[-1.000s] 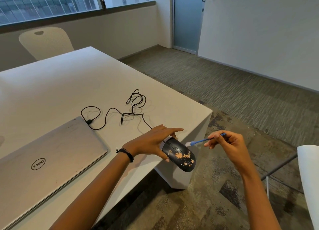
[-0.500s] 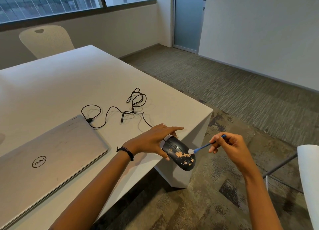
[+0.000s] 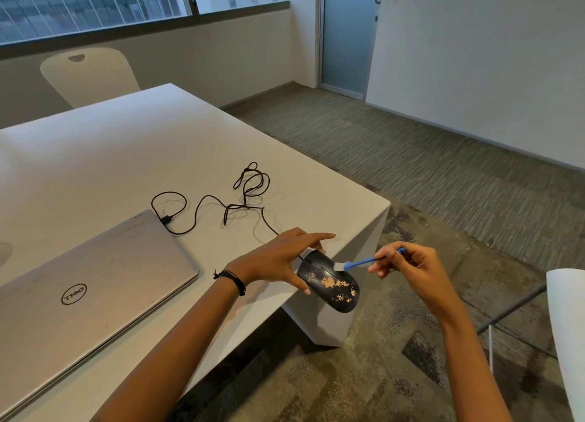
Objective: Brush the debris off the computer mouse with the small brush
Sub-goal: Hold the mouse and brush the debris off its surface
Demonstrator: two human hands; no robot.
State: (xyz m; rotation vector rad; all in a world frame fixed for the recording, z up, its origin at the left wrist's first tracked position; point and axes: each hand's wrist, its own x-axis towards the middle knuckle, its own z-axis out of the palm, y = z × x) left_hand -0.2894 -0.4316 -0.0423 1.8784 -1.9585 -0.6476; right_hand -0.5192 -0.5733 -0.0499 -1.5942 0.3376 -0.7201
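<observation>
Your left hand (image 3: 278, 260) grips the computer mouse (image 3: 329, 285) past the counter (image 3: 348, 209) corner; your right hand's fingers (image 3: 384, 258) pinch the small brush (image 3: 364, 262), bristles touching its top.

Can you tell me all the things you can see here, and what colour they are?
mouse: 1, black with orange specks, held past the table's edge
brush: 1, blue handle, white bristles, on the mouse
cable: 1, black, looped on the table
laptop: 1, silver, shut, on the table
table: 1, white
chair: 1, white, behind the table
door: 1, frosted, far wall
left hand: holds the mouse
right hand: holds the brush
</observation>
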